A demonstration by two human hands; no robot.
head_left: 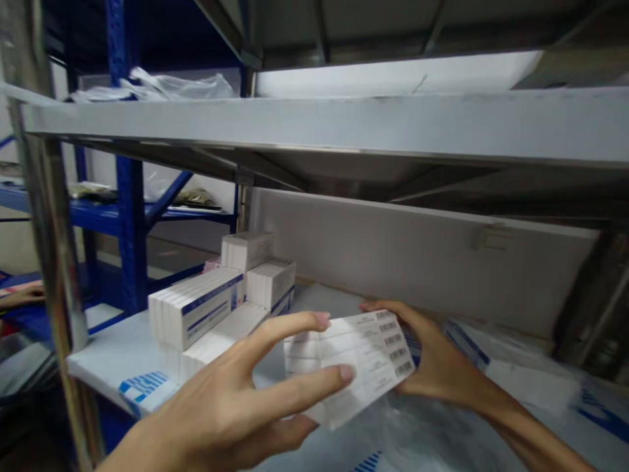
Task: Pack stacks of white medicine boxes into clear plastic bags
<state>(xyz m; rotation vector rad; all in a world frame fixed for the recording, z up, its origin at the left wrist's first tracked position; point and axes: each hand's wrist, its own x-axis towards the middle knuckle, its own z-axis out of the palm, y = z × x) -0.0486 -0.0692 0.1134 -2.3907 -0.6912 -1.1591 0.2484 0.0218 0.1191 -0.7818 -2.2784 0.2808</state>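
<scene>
Both hands clamp a row of slim white cartons above the shelf: left hand fingers spread along the front, right hand cupping the far end. Uneven pressure could let the middle cartons buckle out and spill toward the stacked boxes.

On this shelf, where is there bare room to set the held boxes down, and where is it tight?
Both hands, left hand and right hand, grip a row of small boxes. Bare shelf surface lies between the stacked boxes and the back panel. The front left edge is also bare. Crowded: the stack; plastic-wrapped packs at right.
</scene>
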